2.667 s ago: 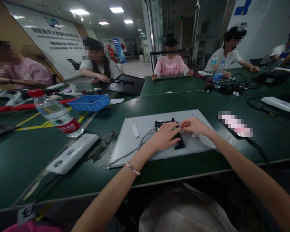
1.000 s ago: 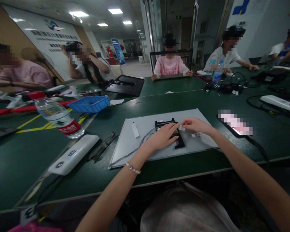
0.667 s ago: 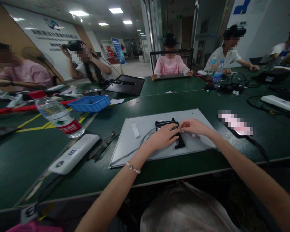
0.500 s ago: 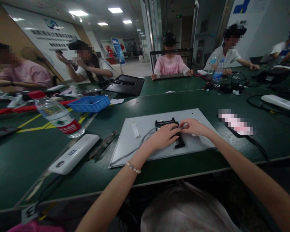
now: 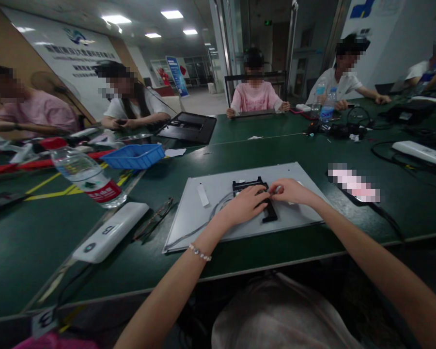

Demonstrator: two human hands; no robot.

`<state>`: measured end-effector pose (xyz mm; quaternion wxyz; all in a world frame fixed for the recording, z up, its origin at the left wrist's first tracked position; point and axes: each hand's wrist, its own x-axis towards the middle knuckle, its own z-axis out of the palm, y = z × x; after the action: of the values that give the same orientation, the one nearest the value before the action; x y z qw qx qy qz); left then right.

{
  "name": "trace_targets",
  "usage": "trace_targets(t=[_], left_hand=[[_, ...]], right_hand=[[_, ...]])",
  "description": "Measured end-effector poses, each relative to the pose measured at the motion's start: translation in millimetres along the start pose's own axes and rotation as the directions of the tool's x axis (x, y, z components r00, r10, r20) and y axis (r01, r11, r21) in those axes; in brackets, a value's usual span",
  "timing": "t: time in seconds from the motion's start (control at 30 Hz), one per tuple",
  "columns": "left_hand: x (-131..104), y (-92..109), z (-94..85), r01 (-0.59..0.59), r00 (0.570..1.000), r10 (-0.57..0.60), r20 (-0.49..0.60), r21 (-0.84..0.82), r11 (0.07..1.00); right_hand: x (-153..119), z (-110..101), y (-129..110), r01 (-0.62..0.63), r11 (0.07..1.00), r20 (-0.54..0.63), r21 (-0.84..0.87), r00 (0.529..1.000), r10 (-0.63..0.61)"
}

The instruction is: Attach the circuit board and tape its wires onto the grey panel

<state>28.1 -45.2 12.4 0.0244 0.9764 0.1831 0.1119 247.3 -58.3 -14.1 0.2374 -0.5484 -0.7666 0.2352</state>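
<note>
A pale flat panel (image 5: 294,223) lies on the green table in front of me, with a black plastic frame (image 5: 271,213) on its middle. My left hand (image 5: 245,203) rests over this frame, fingers stretched out and thumb apart. Its fingertips meet those of my right hand (image 5: 288,190), which is closed in a pinch at the frame's right side. What the pinch holds is too small to make out. Grey cables (image 5: 218,208) run from under my left hand to the panel's near left corner. A white strip (image 5: 203,195) lies on the panel's left part.
Left of the panel are eyeglasses (image 5: 153,220), a white power bank (image 5: 111,232), a red-capped water bottle (image 5: 90,177) and a blue tray (image 5: 134,156). A phone (image 5: 354,186) with a cable lies to the right. Several people sit around the table.
Both my hands stay almost in place on the frame. Across the table at left, a person has lowered their hands from near the head to the table.
</note>
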Motion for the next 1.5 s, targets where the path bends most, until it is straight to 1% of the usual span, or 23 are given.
trace_targets(t=[0.17,0.33,0.43,0.63,0.73,0.8,0.9,0.97,1.03,1.1,1.17,1.23,1.3,1.37,1.43,1.47,1.5], left_hand=[[0.2,-0.7,0.1,-0.012,1.0,0.011,0.01,0.019,1.0],[-0.3,-1.5,-2.0,-0.023,0.999,0.022,0.034,0.022,0.999],[-1.1,-2.5,-2.0,-0.023,0.999,0.023,0.03,0.015,1.0],[-1.6,-1.1,-1.8,0.019,0.999,-0.018,0.045,-0.016,1.0],[-3.1,-6.8,-11.4,0.054,0.998,-0.053,0.034,-0.034,0.998],[-7.2,-17.1,-24.8,0.117,0.993,-0.117,-0.002,-0.021,0.993],[-22.7,-41.3,-49.8,0.262,0.963,-0.259,-0.078,0.032,0.965],[-39.8,-59.6,-62.5,0.395,0.914,-0.385,-0.132,0.067,0.916],[-59.6,-77.5,-66.9,0.499,0.859,-0.482,-0.176,0.07,0.864],[-78.4,-93.9,-61.9,0.583,0.797,-0.561,-0.222,0.047,0.811],[-93.0,-108.4,-50.1,0.641,0.743,-0.621,-0.249,0.001,0.767],[-101.9,-119.8,-36.4,0.67,0.715,-0.66,-0.232,-0.042,0.741],[-106.0,-127.0,-25.9,0.683,0.704,-0.68,-0.203,-0.069,0.727],[-107.2,-129.8,-21.0,0.676,0.713,-0.678,-0.179,-0.082,0.733],[-107.2,-129.2,-21.5,0.657,0.729,-0.661,-0.177,-0.086,0.749],[-107.0,-128.2,-23.1,0.651,0.732,-0.655,-0.184,-0.095,0.754],[-106.8,-126.9,-25.4,0.649,0.727,-0.659,-0.196,-0.118,0.751]], right_hand=[[-1.6,-2.0,-4.3,-0.005,1.0,0.003,-0.016,1.0,0.005],[-3.6,-3.3,-6.9,0.005,1.0,-0.002,0.012,1.0,-0.005],[-4.7,-4.8,-7.3,-0.004,0.999,-0.038,0.033,0.999,0.006],[-4.0,-5.8,-7.6,0.0,1.0,-0.166,0.031,0.986,0.005],[-3.4,-5.4,-9.3,0.006,0.999,-0.202,0.032,0.979,0.001],[-3.6,-5.3,-10.7,0.027,0.999,-0.211,0.03,0.977,-0.02],[-5.4,-5.2,-12.9,0.074,0.997,-0.21,0.02,0.975,-0.068],[-7.6,-5.2,-15.0,0.089,0.996,-0.212,0.028,0.974,-0.081],[-10.3,-5.2,-18.3,0.104,0.994,-0.214,0.042,0.972,-0.093],[-12.7,-5.1,-22.5,0.125,0.991,-0.211,0.046,0.971,-0.113],[-14.3,-4.7,-26.6,0.133,0.99,-0.202,0.033,0.972,-0.124],[-15.0,-4.0,-29.4,0.13,0.991,-0.189,0.022,0.974,-0.124],[-15.0,-3.4,-30.4,0.129,0.991,-0.185,0.02,0.975,-0.123],[-15.0,-3.1,-30.6,0.127,0.992,-0.187,0.027,0.975,-0.12],[-15.2,-3.3,-30.8,0.121,0.992,-0.184,0.029,0.976,-0.114],[-15.5,-3.4,-31.1,0.118,0.993,-0.181,0.03,0.977,-0.11],[-15.8,-3.5,-31.6,0.116,0.993,-0.178,0.031,0.978,-0.109]])
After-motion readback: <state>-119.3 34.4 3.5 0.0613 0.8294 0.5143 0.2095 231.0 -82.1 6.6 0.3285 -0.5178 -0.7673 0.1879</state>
